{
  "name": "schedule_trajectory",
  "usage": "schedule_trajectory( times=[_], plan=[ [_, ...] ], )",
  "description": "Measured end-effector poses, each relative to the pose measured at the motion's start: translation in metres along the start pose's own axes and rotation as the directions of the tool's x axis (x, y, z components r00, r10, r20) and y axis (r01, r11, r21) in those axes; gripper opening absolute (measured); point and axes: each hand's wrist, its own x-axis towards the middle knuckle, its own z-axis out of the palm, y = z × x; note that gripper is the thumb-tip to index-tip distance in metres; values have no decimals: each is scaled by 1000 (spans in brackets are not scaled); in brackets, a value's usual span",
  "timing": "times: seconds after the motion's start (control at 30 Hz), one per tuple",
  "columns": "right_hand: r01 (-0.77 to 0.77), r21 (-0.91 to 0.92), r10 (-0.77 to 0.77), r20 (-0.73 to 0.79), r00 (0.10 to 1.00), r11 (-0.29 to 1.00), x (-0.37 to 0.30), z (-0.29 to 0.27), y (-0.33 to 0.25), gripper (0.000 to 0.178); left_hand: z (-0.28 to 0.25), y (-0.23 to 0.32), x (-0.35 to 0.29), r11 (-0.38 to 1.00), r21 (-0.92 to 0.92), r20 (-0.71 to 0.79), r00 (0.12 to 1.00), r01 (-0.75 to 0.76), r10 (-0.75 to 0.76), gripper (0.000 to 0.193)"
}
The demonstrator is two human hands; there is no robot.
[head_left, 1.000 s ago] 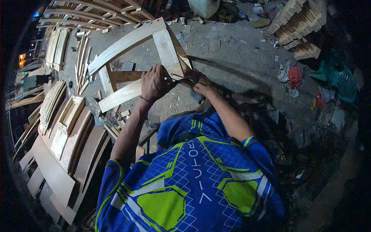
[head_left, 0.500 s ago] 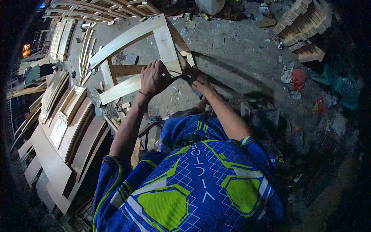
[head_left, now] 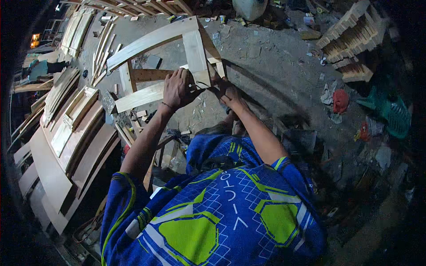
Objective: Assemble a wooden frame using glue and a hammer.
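A pale wooden frame (head_left: pixel 195 48) of several joined boards stands tilted before me. My left hand (head_left: pixel 177 88) is closed over its near rail (head_left: pixel 140 98), thumb toward the corner. At that corner my right hand (head_left: pixel 230 95) is closed too, its fingers curled in shadow beside the end of the rail. Whatever the right fingers hold is too dark to name. A short dark curved strip (head_left: pixel 203 84) shows on the wood between my hands. A darker brown crosspiece (head_left: pixel 151 75) runs inside the frame.
Stacked sheets and boards (head_left: pixel 49 164) lie to my left, with thin strips (head_left: pixel 102 53) farther off. Piled wood pieces (head_left: pixel 355 40) stand at the far right, near a red bundle (head_left: pixel 340 101) and a green plastic chair (head_left: pixel 395 113). Scraps litter the floor.
The view has shifted slightly, so the surroundings sit a little differently. Both hands keep their places at the frame's near corner, with only slight movement.
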Motion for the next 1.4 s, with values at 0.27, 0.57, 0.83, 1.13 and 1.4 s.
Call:
schedule_trajectory(
  times=[0.27, 0.57, 0.83, 1.13, 1.4],
  plan=[
    [-4, 471, 271, -499, 823, 882, -39, 2, -34, 31, 3, -9, -1, 999, 24, 0, 1000, 31, -31, 74],
    [-465, 827, 605, 202, 770, 316, -123, -12, -91, 22, 9, -17, -7, 1000, -26, -79, 997, -7, 5, 64],
    [-457, 766, 526, 184, 830, 452, -132, -23, -92, 23, 17, -26, -7, 998, 47, -186, 981, -49, 57, 61],
    [-400, 847, 528, 173, 831, 351, -139, -23, -104, 23, 29, -32, -14, 999, 32, -183, 982, -39, 44, 65],
    [-240, 491, 352, -148, 924, 837, -146, -25, -70, 24, 25, -28, -16, 997, 20, -262, 962, -72, 75, 63]
  ],
)
